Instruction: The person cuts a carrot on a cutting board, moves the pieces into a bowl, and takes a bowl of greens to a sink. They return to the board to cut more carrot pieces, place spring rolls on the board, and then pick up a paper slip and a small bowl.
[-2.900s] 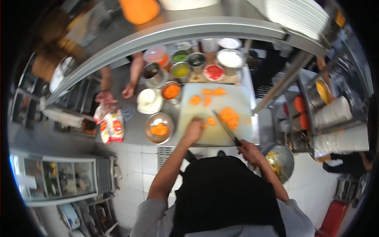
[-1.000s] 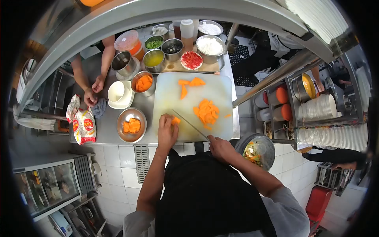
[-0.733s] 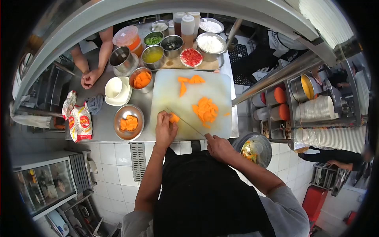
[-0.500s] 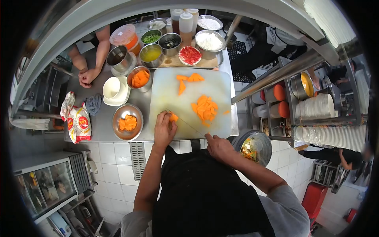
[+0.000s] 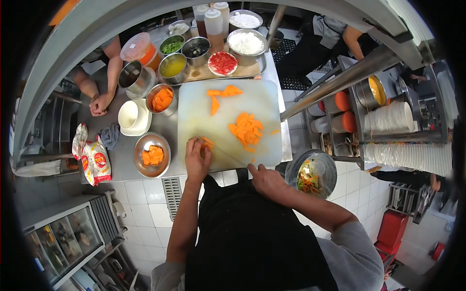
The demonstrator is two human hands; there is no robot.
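My right hand (image 5: 267, 181) is wrapped round the handle of a kitchen knife (image 5: 228, 153), whose thin blade points up and left across the white cutting board (image 5: 194, 109). At the board's lower left, my left hand (image 5: 198, 160) has its fingers curled down on a small piece of carrot (image 5: 208, 142), right beside the blade. Its fingertips are partly hidden. A loose pile of carrot slices (image 5: 246, 128) lies right of centre on the board. Several larger carrot pieces (image 5: 215, 104) lie near its top edge, and small bits are scattered at the right.
Left of the board stand a metal bowl of carrot pieces (image 5: 152, 155), a metal pot of carrots (image 5: 162, 99) and white bowls (image 5: 128, 115). A tray (image 5: 252, 71) behind bears containers and bottles. A scrap bin (image 5: 333, 174) is by my right forearm. Another person's hands (image 5: 101, 105) rest at the left.
The whole view has shifted slightly. The knife stays beside my left fingers, and the carrot piece there looks thinner. Across the table, the other person's clasped hands have barely moved.
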